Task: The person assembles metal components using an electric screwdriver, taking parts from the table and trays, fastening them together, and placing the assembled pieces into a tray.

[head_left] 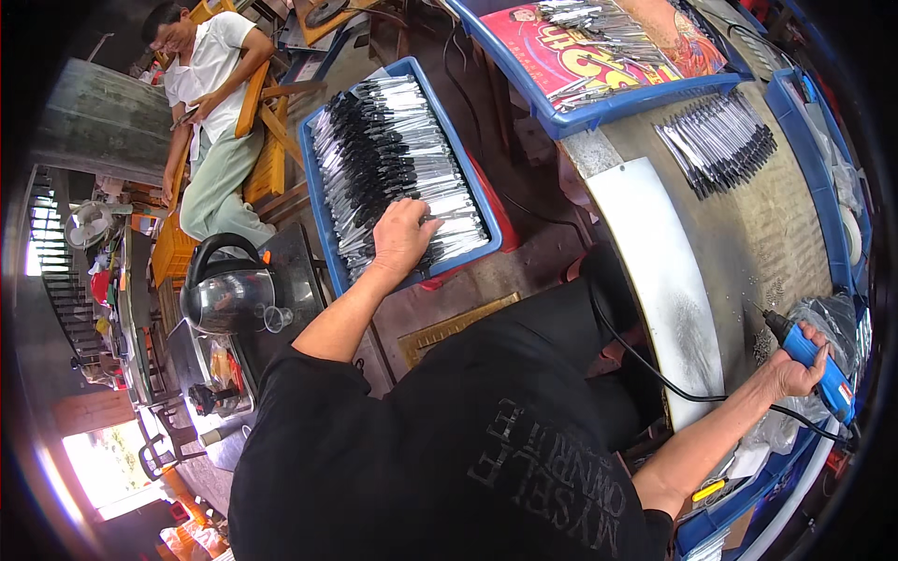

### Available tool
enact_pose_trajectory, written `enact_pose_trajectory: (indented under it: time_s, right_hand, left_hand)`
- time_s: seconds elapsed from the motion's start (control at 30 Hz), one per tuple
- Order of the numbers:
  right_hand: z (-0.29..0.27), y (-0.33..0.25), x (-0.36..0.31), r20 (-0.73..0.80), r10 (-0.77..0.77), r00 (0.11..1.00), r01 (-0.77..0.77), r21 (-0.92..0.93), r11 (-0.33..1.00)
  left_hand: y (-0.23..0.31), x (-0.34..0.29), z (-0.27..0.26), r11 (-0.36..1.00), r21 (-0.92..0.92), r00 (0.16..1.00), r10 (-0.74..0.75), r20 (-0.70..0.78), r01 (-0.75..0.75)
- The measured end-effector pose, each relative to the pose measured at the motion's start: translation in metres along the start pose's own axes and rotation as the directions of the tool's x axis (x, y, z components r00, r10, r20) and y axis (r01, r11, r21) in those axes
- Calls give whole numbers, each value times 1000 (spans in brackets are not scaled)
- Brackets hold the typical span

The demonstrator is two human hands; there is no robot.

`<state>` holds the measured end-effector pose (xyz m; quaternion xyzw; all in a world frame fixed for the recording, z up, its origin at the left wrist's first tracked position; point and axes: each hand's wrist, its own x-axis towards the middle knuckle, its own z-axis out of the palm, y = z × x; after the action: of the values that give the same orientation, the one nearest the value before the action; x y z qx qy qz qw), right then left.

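Observation:
My left hand (404,232) rests on the near part of a blue tray (489,201) filled with rows of silver-and-black pens (383,159). Its fingers curl down among them, and whatever they may grip is hidden beneath the hand. On the right, my right hand (795,369) is wrapped around a blue electric screwdriver (816,360). The driver's dark nose points up and left over the worktable (758,220), above a scatter of tiny metal parts (765,346). A black cord (645,379) runs from the tool's rear across my lap.
A row of similar pens (716,145) lies on the worktable, below another blue tray (585,120) of pens on printed card. A white curved sheet (659,271) covers the table's edge. At left stand a kettle (224,294) and a seated person (210,112). Plastic bags (832,313) lie at right.

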<state>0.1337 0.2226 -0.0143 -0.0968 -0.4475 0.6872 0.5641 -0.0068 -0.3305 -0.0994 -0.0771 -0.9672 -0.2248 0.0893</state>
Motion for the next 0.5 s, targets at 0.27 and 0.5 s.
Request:
enact_pose_trajectory:
  time_s: [0.27, 0.5]
  right_hand:
    - [3, 1, -2, 4, 3, 1000, -3, -4, 1000]
    - [3, -6, -4, 35, -44, 998, 44, -12, 999]
  left_hand:
    - [-1, -3, -5, 976, 173, 990, 123, 70, -134]
    - [38, 17, -16, 936, -69, 938, 343, -58, -346]
